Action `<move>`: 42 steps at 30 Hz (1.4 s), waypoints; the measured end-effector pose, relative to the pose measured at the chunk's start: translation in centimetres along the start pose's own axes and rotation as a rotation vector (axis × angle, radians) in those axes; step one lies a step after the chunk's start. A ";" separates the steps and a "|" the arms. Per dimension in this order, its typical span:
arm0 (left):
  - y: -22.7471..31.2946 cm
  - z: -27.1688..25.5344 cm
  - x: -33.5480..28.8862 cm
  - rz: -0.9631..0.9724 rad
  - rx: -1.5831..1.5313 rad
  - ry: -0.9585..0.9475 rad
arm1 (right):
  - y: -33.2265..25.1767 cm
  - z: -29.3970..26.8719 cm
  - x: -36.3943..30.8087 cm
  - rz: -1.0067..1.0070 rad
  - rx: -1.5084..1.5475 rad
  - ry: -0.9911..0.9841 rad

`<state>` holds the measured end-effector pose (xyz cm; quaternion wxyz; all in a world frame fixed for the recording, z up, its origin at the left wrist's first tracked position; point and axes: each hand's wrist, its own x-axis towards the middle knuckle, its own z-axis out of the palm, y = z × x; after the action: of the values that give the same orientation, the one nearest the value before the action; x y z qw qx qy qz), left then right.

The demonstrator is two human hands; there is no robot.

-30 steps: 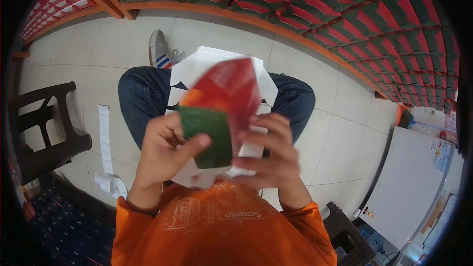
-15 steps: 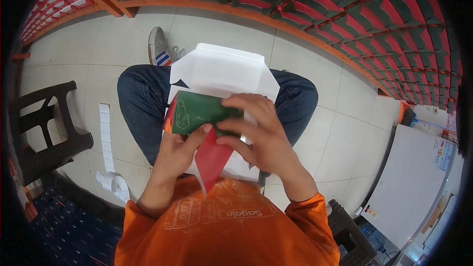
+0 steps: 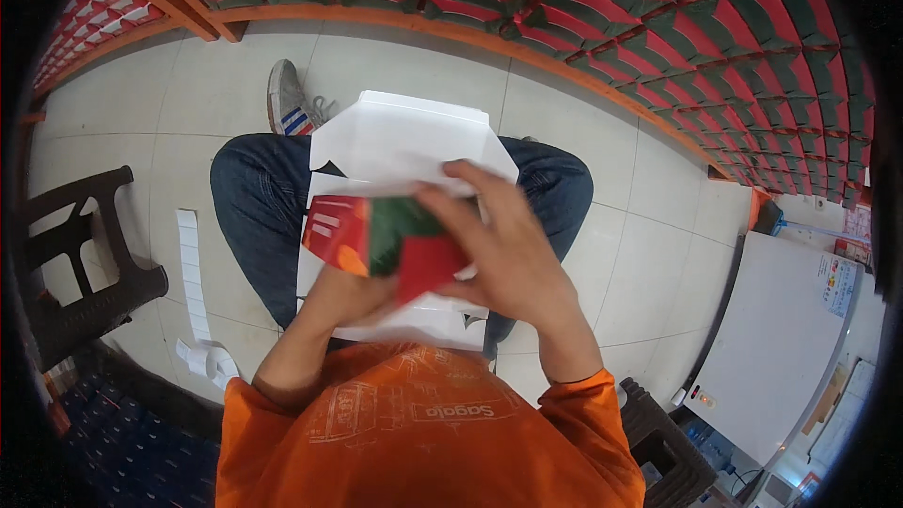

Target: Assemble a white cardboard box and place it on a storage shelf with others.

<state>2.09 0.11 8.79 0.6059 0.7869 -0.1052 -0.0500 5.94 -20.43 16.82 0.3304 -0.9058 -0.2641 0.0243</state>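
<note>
- Since half a second ago, the card [image 3: 384,230] over the board [image 3: 404,136] has turned: its red-and-orange end, then a thin sliver, now shows broadly towards the board's left edge.
- The red flap, which pointed down past the board towards the shirt [image 3: 414,433], now looks shorter and sits over the board's middle, between the hands.
- For the work, I judge this to mean that the card is mid-handling, its panels shifting against one another rather than settled.
- The card looks glossy and thin: red with pale bars and an orange patch at one end, dark green in the middle, plain red on the flap. Blur softens its right side; the pale outline drawing seen on the green is no longer readable.
- The left hand [image 3: 356,298], over the board's lower left, is bent at the card's lower edge and appears to grip it; its fingertips are hidden.
- The right hand [image 3: 513,259], over the board's right side, has its fingers spread across the card's right end. They are smeared, so I cannot tell whether they pinch it.
</note>
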 end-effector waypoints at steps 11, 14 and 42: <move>-6.9 -8.9 -5.3 -0.465 -0.600 0.550 | 3.9 2.4 -1.7 0.502 1.058 0.224; -6.0 -3.8 -4.1 -0.222 -1.300 0.250 | 3.5 4.6 -1.5 0.501 0.971 -0.322; 2.3 -8.0 3.8 0.002 -1.473 0.206 | -6.6 0.9 4.5 -0.569 -0.205 0.119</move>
<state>7.20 6.29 13.27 0.9835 0.1776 0.0124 -0.0329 6.60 -13.46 20.75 0.2455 -0.8240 -0.4885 -0.1491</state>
